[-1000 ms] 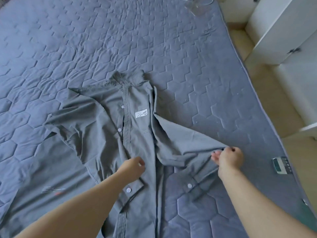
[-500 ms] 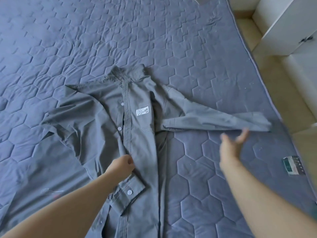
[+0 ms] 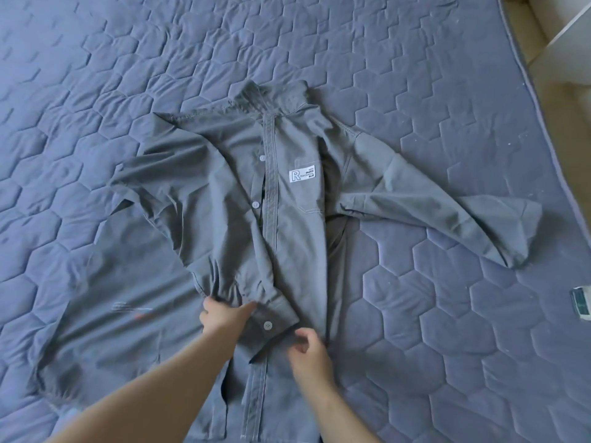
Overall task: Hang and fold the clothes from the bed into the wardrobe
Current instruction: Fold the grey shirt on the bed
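A grey button-up shirt [image 3: 297, 225] with a white chest label lies face up on the blue quilted bed [image 3: 447, 330], collar pointing away from me. One sleeve [image 3: 447, 212] stretches flat toward the bed's right edge. The other sleeve is folded in across the front, its buttoned cuff [image 3: 271, 324] low on the shirt. My left hand [image 3: 224, 321] grips the fabric just left of that cuff. My right hand [image 3: 308, 353] is blurred, hovering over the shirt's lower front just right of the cuff, fingers loosely curled and holding nothing.
A second dark grey-blue garment [image 3: 105, 314] with a small print lies flat under the shirt's left side. A small green-and-white packet [image 3: 582, 310] sits near the bed's right edge. Beige floor and a white wardrobe corner [image 3: 572, 30] are at top right.
My right hand has let go of the right sleeve, which now lies spread out, and has moved left and down to the shirt's lower front. My left hand stays by the cuff.
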Demonstrator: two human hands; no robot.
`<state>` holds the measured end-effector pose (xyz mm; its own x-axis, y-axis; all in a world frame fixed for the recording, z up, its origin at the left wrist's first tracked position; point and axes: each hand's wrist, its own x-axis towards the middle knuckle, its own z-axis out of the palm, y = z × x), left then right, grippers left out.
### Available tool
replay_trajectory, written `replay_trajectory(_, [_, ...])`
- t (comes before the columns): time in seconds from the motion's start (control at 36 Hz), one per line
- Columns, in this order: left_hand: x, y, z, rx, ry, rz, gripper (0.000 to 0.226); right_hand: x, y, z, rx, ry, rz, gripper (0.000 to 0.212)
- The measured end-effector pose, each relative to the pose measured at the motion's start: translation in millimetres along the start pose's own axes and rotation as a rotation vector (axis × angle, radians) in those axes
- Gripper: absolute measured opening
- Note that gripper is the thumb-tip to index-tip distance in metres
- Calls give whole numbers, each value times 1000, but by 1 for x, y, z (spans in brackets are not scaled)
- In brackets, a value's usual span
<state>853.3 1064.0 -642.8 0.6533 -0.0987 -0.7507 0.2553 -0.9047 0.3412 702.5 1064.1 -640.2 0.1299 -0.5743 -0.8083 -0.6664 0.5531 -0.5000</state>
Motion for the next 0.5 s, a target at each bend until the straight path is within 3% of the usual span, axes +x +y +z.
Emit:
replay_trajectory(0.08, [-1,2,4,43,16,-42,81,-3,-7,3,-53,-4,24,35])
replay_trajectory(0.11, [-2,-1,3,183,32,42,74,-4,-9,5,-65,1,41,37])
replay_trajectory(0.17, [-4,-11,3,568,70,383,65,-4,-12,10,18,23,89,45])
replay_trajectory(0.22, [-5,-23,5,780,33,705,71,-6,-17,15,200,30,121,49])
replay_trajectory(0.31, [-4,-35,6,926,-125,802,95,-7,-26,20,337,7,105,43])
replay_trajectory(0.36, [3,-39,4,1092,-110,814,100,-7,-28,21,404,40,118,38])
replay_trajectory(0.42, [2,-39,-1,1201,-45,873,95,-6,-26,23,409,94,134,38])
replay_trajectory(0.5, [-3,-39,-7,1193,54,1153,78,-6,-19,28,361,141,141,31])
